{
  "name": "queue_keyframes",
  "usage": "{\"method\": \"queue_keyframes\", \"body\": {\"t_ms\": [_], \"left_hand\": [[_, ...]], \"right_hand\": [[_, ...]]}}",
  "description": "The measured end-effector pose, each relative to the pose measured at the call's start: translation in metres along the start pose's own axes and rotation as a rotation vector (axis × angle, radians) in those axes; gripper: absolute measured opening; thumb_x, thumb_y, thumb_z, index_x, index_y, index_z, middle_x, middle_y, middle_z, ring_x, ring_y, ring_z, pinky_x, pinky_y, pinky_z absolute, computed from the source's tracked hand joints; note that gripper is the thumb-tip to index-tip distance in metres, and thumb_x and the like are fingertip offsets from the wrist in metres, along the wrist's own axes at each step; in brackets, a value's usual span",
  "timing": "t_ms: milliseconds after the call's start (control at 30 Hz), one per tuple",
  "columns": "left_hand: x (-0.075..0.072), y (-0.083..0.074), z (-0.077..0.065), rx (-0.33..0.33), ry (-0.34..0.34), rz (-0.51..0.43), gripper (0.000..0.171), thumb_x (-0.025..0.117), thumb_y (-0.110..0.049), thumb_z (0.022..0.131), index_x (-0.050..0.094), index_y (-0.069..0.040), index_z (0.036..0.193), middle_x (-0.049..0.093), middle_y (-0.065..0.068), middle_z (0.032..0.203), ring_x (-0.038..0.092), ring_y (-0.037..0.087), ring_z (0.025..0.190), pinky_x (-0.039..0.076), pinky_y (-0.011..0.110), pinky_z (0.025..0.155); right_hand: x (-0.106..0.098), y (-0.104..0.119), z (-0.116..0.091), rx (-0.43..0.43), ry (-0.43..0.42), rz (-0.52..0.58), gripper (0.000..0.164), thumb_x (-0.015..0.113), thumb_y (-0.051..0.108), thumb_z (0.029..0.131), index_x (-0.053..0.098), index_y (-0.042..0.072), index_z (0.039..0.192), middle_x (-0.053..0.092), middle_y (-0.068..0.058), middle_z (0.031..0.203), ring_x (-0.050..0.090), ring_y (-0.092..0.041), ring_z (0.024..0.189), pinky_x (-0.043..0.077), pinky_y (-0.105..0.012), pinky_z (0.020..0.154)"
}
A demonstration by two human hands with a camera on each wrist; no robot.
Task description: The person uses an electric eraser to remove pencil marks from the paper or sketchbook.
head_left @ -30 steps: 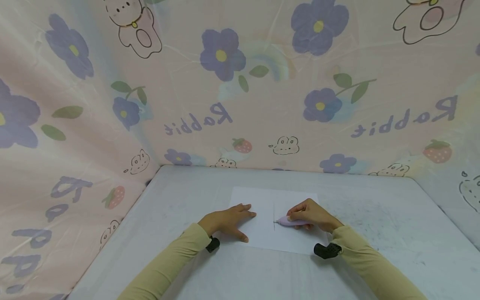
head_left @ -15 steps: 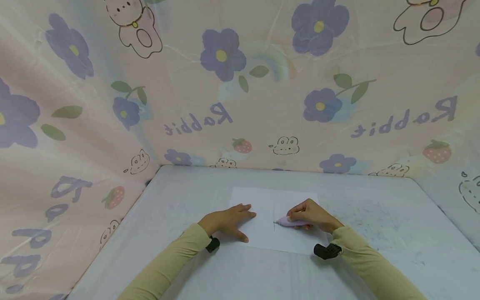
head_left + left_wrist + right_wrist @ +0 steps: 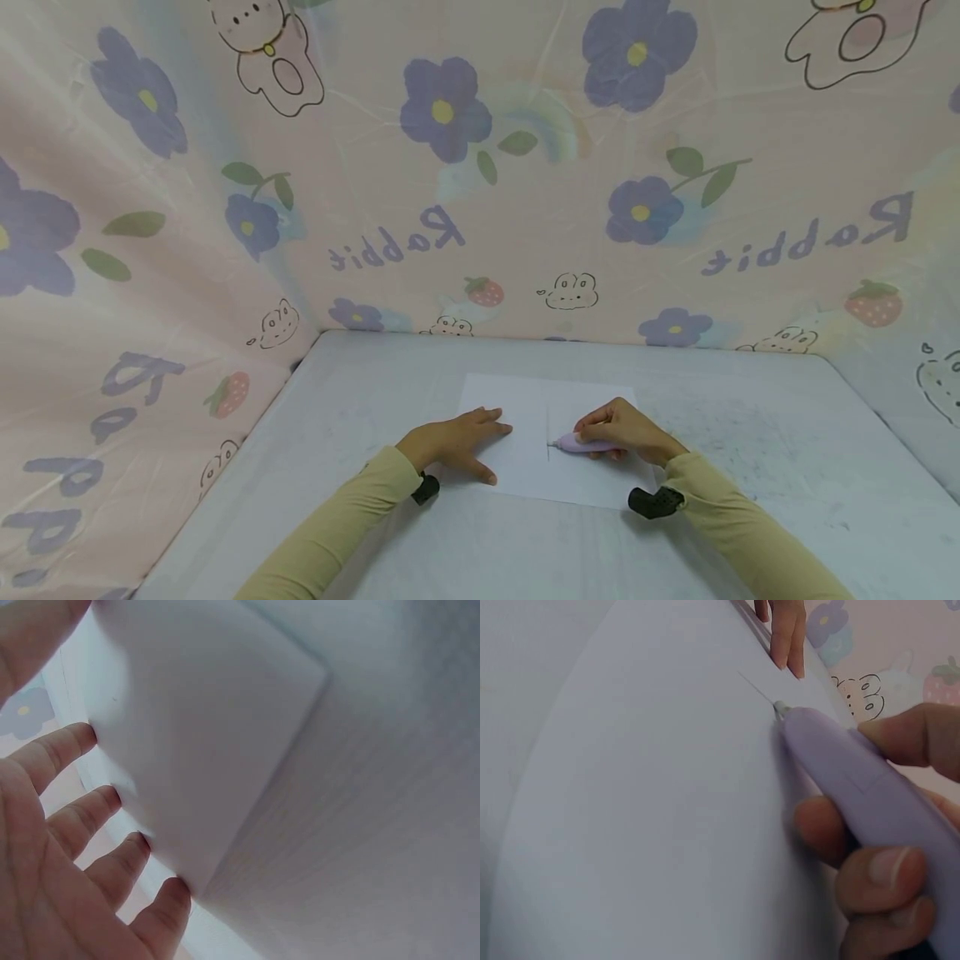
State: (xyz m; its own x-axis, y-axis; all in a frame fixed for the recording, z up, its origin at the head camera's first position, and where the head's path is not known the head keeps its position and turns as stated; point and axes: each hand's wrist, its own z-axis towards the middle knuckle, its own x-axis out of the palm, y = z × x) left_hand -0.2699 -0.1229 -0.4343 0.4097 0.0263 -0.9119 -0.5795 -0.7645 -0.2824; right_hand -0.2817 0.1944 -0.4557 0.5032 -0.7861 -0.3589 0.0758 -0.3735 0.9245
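A white sheet of paper (image 3: 525,483) lies flat on the table. My left hand (image 3: 457,442) rests on its left side with spread fingers, and in the left wrist view the fingertips (image 3: 109,796) touch the paper near its edge. My right hand (image 3: 626,429) grips a lilac pen-shaped tool (image 3: 870,787) with a thick rounded body. The thumb sits on a raised part of its top, while the other fingers curl beneath. The tool's narrow tip (image 3: 780,709) meets a thin dark line (image 3: 754,686) on the paper. Whether it is a cutter or an eraser, I cannot tell.
The pale table (image 3: 375,375) has faint dark smudges on its right side. Behind and at the left hangs a curtain (image 3: 525,208) printed with flowers, rabbits and strawberries. A black wrist camera (image 3: 655,502) sits under the right wrist, another (image 3: 426,489) under the left.
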Motion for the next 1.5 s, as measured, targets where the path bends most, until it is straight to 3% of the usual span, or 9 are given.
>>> {"method": "queue_keyframes", "body": {"t_ms": [300, 867, 1500], "left_hand": [[-0.0004, 0.0002, 0.0005, 0.002, -0.002, 0.002, 0.083, 0.075, -0.049, 0.082, 0.037, -0.021, 0.151, 0.021, 0.004, 0.159, 0.017, 0.024, 0.145, 0.026, 0.042, 0.111], [0.0004, 0.0009, 0.0005, 0.003, -0.006, 0.002, 0.083, 0.075, -0.048, 0.082, 0.037, -0.021, 0.151, 0.02, 0.004, 0.159, 0.017, 0.025, 0.145, 0.025, 0.043, 0.112], [0.0021, 0.0026, 0.0016, 0.007, 0.001, 0.027, 0.083, 0.072, -0.052, 0.082, 0.035, -0.023, 0.151, 0.019, 0.003, 0.16, 0.016, 0.024, 0.145, 0.027, 0.044, 0.111]], "right_hand": [[0.0007, -0.0007, 0.0004, -0.004, 0.006, 0.008, 0.021, 0.07, 0.014, 0.087, 0.074, -0.002, 0.1, 0.07, -0.014, 0.091, 0.047, -0.008, 0.045, 0.031, -0.019, 0.04], [0.0015, 0.0008, -0.0018, 0.004, -0.014, 0.016, 0.021, 0.07, 0.014, 0.087, 0.073, -0.003, 0.099, 0.069, -0.016, 0.075, 0.044, -0.008, 0.044, 0.032, -0.02, 0.041], [0.0011, 0.0013, -0.0001, 0.006, -0.02, -0.005, 0.021, 0.071, 0.014, 0.086, 0.074, -0.002, 0.1, 0.069, -0.014, 0.075, 0.045, -0.009, 0.044, 0.032, -0.02, 0.04]]}}
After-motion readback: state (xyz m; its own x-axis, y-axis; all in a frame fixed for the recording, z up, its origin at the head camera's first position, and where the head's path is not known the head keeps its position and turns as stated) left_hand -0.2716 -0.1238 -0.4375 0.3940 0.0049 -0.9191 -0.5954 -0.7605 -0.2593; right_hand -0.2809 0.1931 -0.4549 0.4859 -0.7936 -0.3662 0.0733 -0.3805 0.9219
